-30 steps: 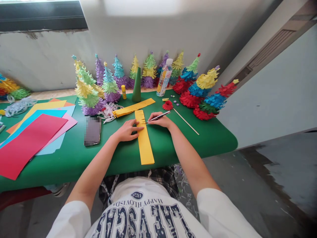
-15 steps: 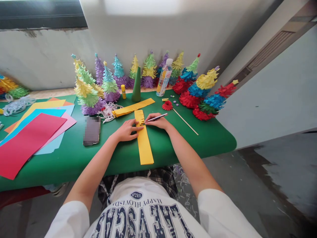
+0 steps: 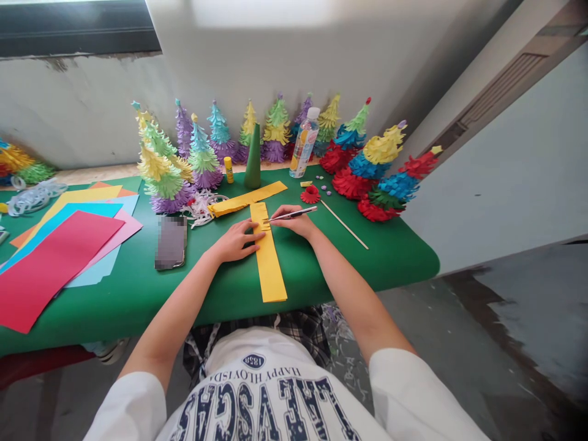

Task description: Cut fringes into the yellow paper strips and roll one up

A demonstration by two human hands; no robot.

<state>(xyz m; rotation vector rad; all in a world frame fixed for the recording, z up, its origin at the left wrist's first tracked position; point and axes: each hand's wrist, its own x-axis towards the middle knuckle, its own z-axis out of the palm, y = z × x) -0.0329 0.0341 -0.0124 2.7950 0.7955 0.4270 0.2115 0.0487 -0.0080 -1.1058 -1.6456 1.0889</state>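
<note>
A yellow paper strip (image 3: 270, 269) lies lengthwise on the green table, with slits and lifted fringe near its far end. My left hand (image 3: 236, 240) rests on the strip from the left, fingers spread and pressing it down. My right hand (image 3: 294, 223) pinches a slim silver pen (image 3: 298, 213), its tip touching the fringe at the strip's right edge. Behind the strip lies a second yellow fringed strip (image 3: 250, 199), set crosswise. A bare green paper cone (image 3: 253, 159) stands beyond it, beside a yellow glue stick (image 3: 228, 169).
Several fringed paper trees (image 3: 278, 125) line the wall, with a bottle (image 3: 304, 144) among them. Right of my hands are a red paper ring (image 3: 310, 195) and a thin stick (image 3: 344, 225). A phone (image 3: 171, 243) and coloured paper sheets (image 3: 68, 263) lie to the left.
My right hand and the pen have shifted slightly, the pen now lying flatter at the strip's right edge. The strip's near end has moved a little. My left hand stays nearly in place.
</note>
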